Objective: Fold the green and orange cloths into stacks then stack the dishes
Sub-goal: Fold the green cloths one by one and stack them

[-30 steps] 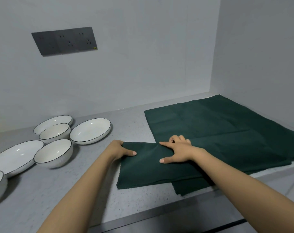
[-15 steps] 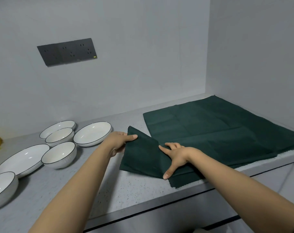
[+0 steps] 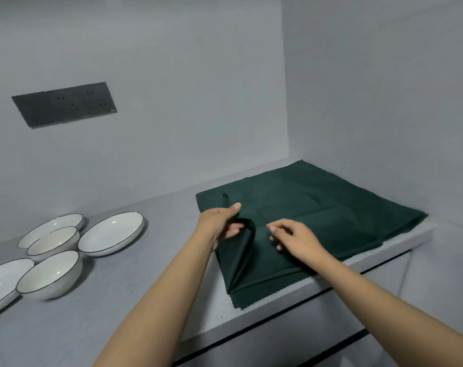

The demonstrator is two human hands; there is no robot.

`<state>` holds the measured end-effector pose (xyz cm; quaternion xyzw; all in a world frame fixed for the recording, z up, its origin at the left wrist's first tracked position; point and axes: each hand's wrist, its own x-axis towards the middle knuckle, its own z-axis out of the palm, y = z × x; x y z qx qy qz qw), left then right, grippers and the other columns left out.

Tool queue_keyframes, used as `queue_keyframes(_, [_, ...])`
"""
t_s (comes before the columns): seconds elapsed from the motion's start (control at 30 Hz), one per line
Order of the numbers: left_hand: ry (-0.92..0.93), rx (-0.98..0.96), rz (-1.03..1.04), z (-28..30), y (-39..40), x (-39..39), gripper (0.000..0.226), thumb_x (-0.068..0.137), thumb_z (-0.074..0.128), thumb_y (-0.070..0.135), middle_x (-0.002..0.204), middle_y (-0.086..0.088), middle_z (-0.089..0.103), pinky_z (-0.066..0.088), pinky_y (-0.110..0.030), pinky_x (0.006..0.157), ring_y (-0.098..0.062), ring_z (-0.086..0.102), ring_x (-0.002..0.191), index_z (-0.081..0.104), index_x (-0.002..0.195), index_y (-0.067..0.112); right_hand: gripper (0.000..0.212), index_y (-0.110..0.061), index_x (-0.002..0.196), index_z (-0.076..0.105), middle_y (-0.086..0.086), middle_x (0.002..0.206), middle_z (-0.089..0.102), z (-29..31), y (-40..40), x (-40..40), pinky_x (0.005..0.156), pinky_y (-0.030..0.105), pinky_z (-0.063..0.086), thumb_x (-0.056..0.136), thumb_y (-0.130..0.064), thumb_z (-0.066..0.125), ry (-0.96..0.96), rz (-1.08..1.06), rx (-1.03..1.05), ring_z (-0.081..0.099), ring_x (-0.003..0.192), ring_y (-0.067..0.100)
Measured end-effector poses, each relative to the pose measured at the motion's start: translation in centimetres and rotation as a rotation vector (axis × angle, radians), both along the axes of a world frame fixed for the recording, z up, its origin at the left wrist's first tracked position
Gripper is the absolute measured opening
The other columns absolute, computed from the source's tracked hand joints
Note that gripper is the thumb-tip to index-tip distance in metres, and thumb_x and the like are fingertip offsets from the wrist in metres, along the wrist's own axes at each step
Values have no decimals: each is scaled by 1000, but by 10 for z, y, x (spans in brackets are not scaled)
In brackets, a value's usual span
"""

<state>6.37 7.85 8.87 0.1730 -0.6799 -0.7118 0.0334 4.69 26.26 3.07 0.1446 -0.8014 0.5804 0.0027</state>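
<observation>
On the grey counter (image 3: 98, 327), toward three o'clock, the left hand (image 3: 219, 223) pinches a lifted fold of the green cloth (image 3: 317, 205) between thumb and curled fingers; the right hand (image 3: 294, 239) hovers just beside it, fingers loosely apart. White dishes (image 3: 111, 231) sit at nine o'clock.

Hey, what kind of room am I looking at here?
Probably a kitchen corner. A grey speckled counter runs along grey walls, white bowls and plates sit on it, and a dark socket panel is set in the wall. The left hand grips a green cloth.
</observation>
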Motion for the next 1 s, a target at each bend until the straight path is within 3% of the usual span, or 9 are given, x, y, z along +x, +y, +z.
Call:
queue_keyframes(0.2, [-24, -94, -20, -38, 45, -17, 24, 82, 75, 21, 69, -8, 65, 49, -20, 41, -11, 63, 49, 56, 72, 10, 27, -14, 97, 67, -1, 67, 60, -7, 29, 7, 42, 15, 35, 97, -32, 46, -118, -43, -52, 56, 49, 15])
queue_keyframes(0.33, [-42, -213, -30, -54, 60, -24, 27, 80, 76, 24, 65, -8, 64, 51, -23, 44, -14, 62, 51, 56, 69, 10, 28, -20, 107, 64, 1, 91, 68, -18, 31, 9, 65, 19, 49, 95, -41, 49, -144, -27, -36, 64, 78, 10])
queue_keyframes(0.43, [-42, -243, -24, -57, 64, -24, 30, 81, 74, 33, 69, -7, 65, 53, -26, 49, -15, 62, 56, 58, 71, 10, 33, -27, 119, 52, 1, 72, 57, -22, 32, 5, 62, 22, 43, 88, -34, 61, -95, 0, 88, 56, 66, 10])
queue_keyframes(0.53, [32, -370, 20, -58, 62, -25, 33, 87, 64, 41, 74, -2, 67, 55, -30, 62, -18, 64, 67, 62, 74, 11, 49, -28, 127, 47, -5, 69, 46, -25, 34, 0, 60, 21, 36, 82, -20, 64, -7, -12, 227, 46, 60, 7])
queue_keyframes(0.63, [171, -852, 54, -66, 48, -22, 15, 90, 56, 26, 98, 5, 69, 43, -26, 84, -16, 61, 98, 70, 88, 21, 48, -31, 125, 53, -7, 70, 45, -27, 35, 2, 57, 16, 35, 81, -13, 62, 61, -5, 259, 44, 59, 7])
queue_keyframes(0.7, [191, -1115, -1, -73, 39, -19, 25, 93, 51, 26, 125, 4, 61, 27, -29, 100, -15, 47, 122, 69, 110, 26, 42, -31, 117, 60, -12, 67, 43, -26, 35, 4, 55, 12, 36, 81, -11, 62, 96, -6, 264, 43, 57, 4])
queue_keyframes(0.8, [119, -1261, -182, -79, 34, -17, 40, 99, 40, 36, 154, -3, 31, 5, -31, 114, -14, 20, 144, 48, 138, 31, 35, -29, 110, 66, -18, 74, 50, -25, 35, 9, 58, 5, 35, 82, -11, 61, 145, 18, 320, 44, 61, -3])
queue_keyframes(0.87, [61, -1337, -290, -84, 34, -17, 47, 100, 31, 44, 159, -4, 16, -2, -38, 118, -16, 7, 147, 33, 146, 34, 30, -27, 107, 70, -12, 86, 56, -27, 34, 9, 59, 4, 33, 82, -13, 61, 178, 29, 366, 46, 64, -3])
queue_keyframes(1.0, [-11, -1435, -393, -91, 37, -19, 52, 99, 21, 53, 161, -5, 2, -9, -43, 118, -19, -4, 148, 15, 150, 40, 23, -23, 99, 73, -12, 79, 52, -31, 32, 10, 62, 11, 37, 82, -13, 61, 205, 25, 387, 48, 64, 1])
